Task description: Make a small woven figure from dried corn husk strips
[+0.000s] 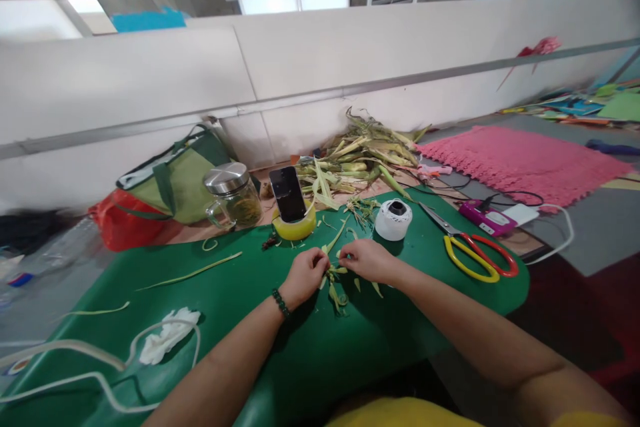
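My left hand (306,275) and my right hand (367,259) meet over the green mat (240,320), both pinching a small woven piece of yellow-green leaf strips (336,283). The fingers of each hand are closed on the strips. A dark bead bracelet (281,303) sits on my left wrist. Loose leaf strips lie around the piece and just beyond it.
Behind the hands stand a phone (289,193) in a yellow holder (296,227), a lidded glass jar (233,197) and a white tape roll (393,219). Red-and-yellow scissors (473,255) lie right. A leaf pile (360,157), green bag (173,180), pink mat (520,160), white tissue (167,341) and cable (100,373) surround.
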Demonstrator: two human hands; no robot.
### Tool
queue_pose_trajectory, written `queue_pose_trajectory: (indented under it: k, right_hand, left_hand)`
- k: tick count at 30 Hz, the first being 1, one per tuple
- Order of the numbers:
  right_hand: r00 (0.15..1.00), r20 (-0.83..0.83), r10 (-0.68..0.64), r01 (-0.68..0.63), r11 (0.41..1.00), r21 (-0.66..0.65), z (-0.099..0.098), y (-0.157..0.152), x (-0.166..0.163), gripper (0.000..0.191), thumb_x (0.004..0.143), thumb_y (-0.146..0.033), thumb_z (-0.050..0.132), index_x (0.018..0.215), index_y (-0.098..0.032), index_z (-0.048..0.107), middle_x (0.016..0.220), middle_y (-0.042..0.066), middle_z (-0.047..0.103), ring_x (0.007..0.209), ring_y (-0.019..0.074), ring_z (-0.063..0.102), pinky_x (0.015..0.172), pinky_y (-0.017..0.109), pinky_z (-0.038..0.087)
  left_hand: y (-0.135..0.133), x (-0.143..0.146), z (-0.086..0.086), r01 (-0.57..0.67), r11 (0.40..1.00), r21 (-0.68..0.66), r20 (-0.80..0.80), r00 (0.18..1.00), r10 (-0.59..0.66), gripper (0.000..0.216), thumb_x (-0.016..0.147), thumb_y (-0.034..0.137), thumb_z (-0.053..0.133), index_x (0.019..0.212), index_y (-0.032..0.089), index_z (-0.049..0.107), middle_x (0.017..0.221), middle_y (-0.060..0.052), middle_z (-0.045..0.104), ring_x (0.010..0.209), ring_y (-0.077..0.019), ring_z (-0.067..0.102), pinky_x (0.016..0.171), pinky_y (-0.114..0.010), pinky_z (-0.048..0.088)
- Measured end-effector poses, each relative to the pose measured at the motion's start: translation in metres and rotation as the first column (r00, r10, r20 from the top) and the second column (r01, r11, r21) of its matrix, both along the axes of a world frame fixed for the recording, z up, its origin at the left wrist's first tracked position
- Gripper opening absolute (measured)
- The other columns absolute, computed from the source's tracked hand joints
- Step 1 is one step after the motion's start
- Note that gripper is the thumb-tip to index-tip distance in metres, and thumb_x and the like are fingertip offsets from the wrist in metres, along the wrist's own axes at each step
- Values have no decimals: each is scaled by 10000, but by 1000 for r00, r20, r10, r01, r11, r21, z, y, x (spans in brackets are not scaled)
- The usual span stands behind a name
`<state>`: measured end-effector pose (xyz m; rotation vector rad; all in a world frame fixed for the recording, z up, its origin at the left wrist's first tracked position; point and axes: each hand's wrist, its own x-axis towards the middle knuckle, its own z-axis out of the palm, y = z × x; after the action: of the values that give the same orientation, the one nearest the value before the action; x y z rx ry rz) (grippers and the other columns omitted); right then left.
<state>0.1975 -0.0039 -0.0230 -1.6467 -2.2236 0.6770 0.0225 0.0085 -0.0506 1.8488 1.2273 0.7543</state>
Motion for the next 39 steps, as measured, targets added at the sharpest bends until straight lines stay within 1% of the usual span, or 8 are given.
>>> queue_pose_trajectory:
  k: [7,13,17,20,25,27,33,39]
  right_hand:
    - [972,156,173,-205,955,216,26,-6,-1,188,868,-210,540,853,-186,726,905,66,624,771,157,568,647,243,372]
    - [864,305,400,-471,858,208,38,14,-29,196,872,-172,534,773,-158,702,859,81,628,835,199,540,646,274,383]
    - [967,157,201,-249,877,412,31,33,-24,172,878,-187,523,816,-153,679,900,95,631,896,215,542,706,283,413]
    - [994,-90,56,9,804,595,27,37,-7,161,886,-220,516,907,-156,662,976,108,622,945,215,530,797,304,412]
    - [909,-32,416,-400,892,211,19,24,5,297,861,-277,514,625,-171,659,566,-8,571,538,113,484,516,212,330]
    - [915,77,396,-402,911,88,15,21,3,232,807,-207,539,633,-178,689,565,0,609,526,116,502,497,216,301]
    - [966,168,196,-223,962,159,4,25,-3,325,824,-180,503,1091,-239,681,934,56,726,817,194,634,612,234,364]
    - [949,133,284,-301,945,127,2,27,-5,174,840,-228,564,903,-204,724,901,45,703,822,175,612,622,220,354]
  left_hand:
    - [3,1,1,-15,999,-34,-52,999,13,38,629,171,621,626,165,583,619,2,620,608,-149,547,600,-261,426]
    - [4,0,1,37,998,57,7,999,-37,97,701,216,592,623,158,593,663,-33,662,634,-165,552,604,-270,432]
    - [6,-2,4,0,999,-37,-26,1000,-1,85,671,222,609,614,161,592,610,-13,637,595,-155,540,579,-262,425]
    - [8,-4,6,6,991,-131,-12,1000,-8,102,659,242,607,609,156,581,575,1,605,562,-137,514,545,-247,398]
    - [9,-4,5,76,960,-271,162,986,-32,202,658,322,624,582,155,541,541,14,557,524,-109,478,544,-240,378]
    - [10,-4,5,85,947,-310,205,979,-21,215,648,333,641,583,156,535,550,14,559,535,-110,490,567,-245,390]
    - [9,-4,7,91,927,-365,245,969,1,219,658,336,652,607,149,549,580,7,577,568,-118,521,613,-257,417]
    - [9,-5,6,77,952,-296,188,982,-21,212,666,330,654,618,146,561,569,15,570,550,-109,496,574,-241,390]
